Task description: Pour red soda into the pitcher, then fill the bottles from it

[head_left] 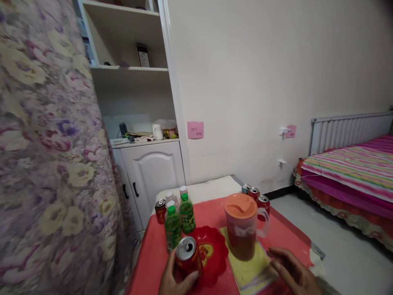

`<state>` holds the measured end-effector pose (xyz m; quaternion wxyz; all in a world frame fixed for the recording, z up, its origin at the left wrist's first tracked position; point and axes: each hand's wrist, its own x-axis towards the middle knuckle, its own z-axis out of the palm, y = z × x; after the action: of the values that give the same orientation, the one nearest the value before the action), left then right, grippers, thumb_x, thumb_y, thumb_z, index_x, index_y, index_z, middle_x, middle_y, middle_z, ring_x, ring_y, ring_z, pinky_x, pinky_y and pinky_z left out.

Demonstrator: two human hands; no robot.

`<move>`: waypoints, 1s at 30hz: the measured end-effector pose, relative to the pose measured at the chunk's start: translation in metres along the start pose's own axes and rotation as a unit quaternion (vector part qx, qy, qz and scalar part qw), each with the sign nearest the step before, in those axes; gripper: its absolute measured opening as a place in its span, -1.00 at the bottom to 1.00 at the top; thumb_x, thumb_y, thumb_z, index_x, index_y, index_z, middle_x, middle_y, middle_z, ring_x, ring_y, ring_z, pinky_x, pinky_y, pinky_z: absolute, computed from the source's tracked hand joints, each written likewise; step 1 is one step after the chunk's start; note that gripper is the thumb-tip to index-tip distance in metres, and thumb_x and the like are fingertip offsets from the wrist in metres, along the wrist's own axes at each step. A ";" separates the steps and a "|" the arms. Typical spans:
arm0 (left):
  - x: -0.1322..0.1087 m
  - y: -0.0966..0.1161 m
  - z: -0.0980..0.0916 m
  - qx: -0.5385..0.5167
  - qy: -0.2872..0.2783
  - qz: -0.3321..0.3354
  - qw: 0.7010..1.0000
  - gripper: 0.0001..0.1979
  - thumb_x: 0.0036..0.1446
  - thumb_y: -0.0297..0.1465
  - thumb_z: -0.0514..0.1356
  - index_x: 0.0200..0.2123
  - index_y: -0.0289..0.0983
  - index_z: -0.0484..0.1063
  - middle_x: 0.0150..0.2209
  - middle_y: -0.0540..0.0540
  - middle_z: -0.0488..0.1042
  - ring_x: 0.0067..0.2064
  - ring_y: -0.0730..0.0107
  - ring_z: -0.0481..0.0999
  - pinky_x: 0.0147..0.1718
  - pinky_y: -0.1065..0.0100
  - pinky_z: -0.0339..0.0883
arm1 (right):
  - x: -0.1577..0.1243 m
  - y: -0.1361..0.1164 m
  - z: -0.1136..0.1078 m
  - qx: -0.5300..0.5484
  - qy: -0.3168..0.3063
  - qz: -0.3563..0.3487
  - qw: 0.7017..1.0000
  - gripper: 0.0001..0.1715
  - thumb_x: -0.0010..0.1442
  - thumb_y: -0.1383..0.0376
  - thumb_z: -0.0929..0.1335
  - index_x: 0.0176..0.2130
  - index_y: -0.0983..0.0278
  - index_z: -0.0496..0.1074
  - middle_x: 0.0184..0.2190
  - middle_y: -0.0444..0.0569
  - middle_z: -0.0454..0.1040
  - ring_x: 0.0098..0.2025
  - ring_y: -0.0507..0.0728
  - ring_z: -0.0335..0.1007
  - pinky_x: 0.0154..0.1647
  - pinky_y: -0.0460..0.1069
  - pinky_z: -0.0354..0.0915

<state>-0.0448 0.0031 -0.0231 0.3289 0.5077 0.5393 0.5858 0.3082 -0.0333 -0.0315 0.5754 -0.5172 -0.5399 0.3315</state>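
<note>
My left hand (176, 280) is wrapped round a red drink can (188, 258) whose opened top faces up, at the near left of a red plate (216, 262) with a scalloped rim. To the right, my right hand (293, 272) is held with its fingers stretched out and apart, nothing in it. It is nearest to a clear pitcher (242, 235) with an orange lid, partly filled with brownish liquid. The pitcher stands on a yellow cloth (248, 274). Green-capped bottles (172, 229) are just behind the held can.
Another can (160, 211) and white-capped bottles stand at the table's left edge. Several cans (263, 203) are behind the pitcher. The red-covered table (211, 213) meets the wall; a cabinet (152, 172) and floral curtain (52, 143) are left, a bed (353, 180) right.
</note>
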 end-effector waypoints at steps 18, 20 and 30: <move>0.034 0.019 0.034 -0.095 -0.086 -0.046 0.991 -0.13 -0.34 -0.14 0.51 0.09 -0.27 0.35 0.09 -0.31 0.54 0.15 -0.21 0.48 0.17 -0.08 0.31 | 0.064 0.022 -0.037 0.100 0.077 0.055 0.990 -0.45 -0.01 -0.03 0.50 -0.12 0.25 0.59 -0.04 0.14 0.62 -0.01 0.37 0.56 -0.08 0.02 0.54; 0.032 0.012 0.033 -0.114 -0.076 -0.058 0.989 -0.12 -0.33 -0.16 0.51 0.11 -0.27 0.34 0.10 -0.31 0.54 0.16 -0.20 0.47 0.18 -0.09 0.31 | 0.069 0.026 -0.030 0.090 0.092 0.062 0.990 -0.41 0.00 -0.08 0.48 -0.10 0.25 0.58 -0.04 0.13 0.62 0.01 0.35 0.55 -0.09 -0.01 0.53; 0.029 -0.011 0.022 -0.098 -0.059 -0.044 0.992 -0.10 -0.31 -0.16 0.50 0.15 -0.28 0.33 0.15 -0.33 0.49 0.22 -0.22 0.40 0.23 -0.11 0.23 | 0.105 0.028 0.004 0.106 0.100 0.061 0.987 -0.44 0.10 -0.11 0.41 -0.12 0.25 0.51 -0.07 0.09 0.61 -0.03 0.31 0.55 -0.15 0.02 0.50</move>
<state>-0.0336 0.0385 -0.0286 0.4337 0.4822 0.4807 0.5901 0.3297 0.0736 -0.0297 0.6566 -0.5157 -0.4092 0.3680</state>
